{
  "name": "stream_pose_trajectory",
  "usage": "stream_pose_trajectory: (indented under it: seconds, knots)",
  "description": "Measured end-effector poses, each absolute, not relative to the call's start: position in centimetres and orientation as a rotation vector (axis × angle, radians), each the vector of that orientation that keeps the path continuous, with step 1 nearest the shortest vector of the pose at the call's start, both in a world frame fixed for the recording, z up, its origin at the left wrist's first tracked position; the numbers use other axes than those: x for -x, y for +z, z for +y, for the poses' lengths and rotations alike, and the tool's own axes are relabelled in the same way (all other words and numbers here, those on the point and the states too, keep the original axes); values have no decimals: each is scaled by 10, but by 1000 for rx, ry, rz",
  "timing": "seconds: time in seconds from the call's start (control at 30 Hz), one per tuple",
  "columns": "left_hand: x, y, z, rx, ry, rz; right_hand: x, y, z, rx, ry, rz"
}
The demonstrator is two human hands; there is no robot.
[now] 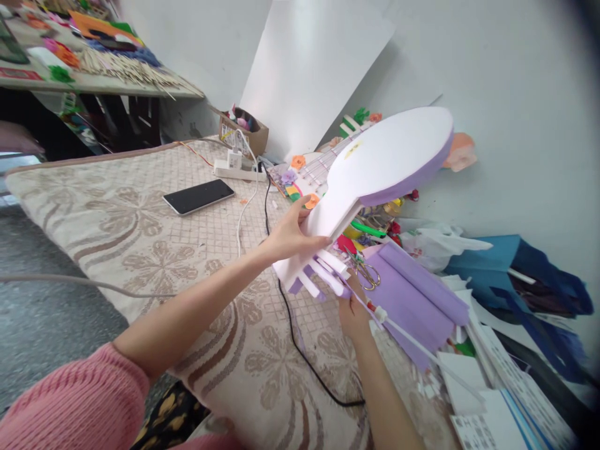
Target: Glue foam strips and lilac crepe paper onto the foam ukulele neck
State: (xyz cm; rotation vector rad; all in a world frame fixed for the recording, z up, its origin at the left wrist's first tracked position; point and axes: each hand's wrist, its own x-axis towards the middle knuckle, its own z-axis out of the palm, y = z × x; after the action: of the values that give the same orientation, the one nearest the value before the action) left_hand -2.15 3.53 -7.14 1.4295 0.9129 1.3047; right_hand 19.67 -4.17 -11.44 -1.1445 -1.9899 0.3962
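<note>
My left hand [300, 236] is closed around the narrow neck of a large paddle-shaped foam piece [394, 153]. The piece has a white face, a thick purple edge and a small yellowish mark. It is held tilted above the table, its round end up and away from me. Several short white-and-purple strips [323, 275] stick out at its lower end. Beside those strips is my right hand [354, 312], its fingers bent and partly hidden; what they grip is unclear. Just past it lie gold-handled scissors [368, 275] and a thin white rod [422, 347].
A phone [199, 197] lies on the patterned tablecloth [159, 262]. Behind it stand a power strip [241, 170] and a cardboard box [257, 137]. A black cable [300, 350] crosses the cloth. Purple sheets [412, 300], a blue bag [492, 256] and paper stacks fill the right side.
</note>
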Motion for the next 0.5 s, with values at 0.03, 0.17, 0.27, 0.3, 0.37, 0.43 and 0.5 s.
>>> stream_pose_trajectory:
  seconds: [0.03, 0.17, 0.27, 0.3, 0.37, 0.43, 0.5]
  knots:
    - [22, -71, 35, -1434, 1302, 922, -197, -115, -42, 1142, 391, -1987]
    - [22, -66, 32, -1436, 1275, 958, -196, -115, -41, 1139, 379, -1982]
    - [21, -63, 30, -1427, 1273, 966, -195, -115, -41, 1140, 372, -1976]
    - [20, -62, 30, -1422, 1274, 960, -195, -115, -41, 1140, 369, -1974]
    - [20, -63, 30, -1411, 1276, 943, -195, -115, -41, 1140, 363, -1972]
    - [19, -63, 30, -1406, 1270, 931, -196, -115, -41, 1138, 362, -1977]
    - [19, -64, 30, -1412, 1261, 926, -196, -115, -41, 1132, 361, -1986]
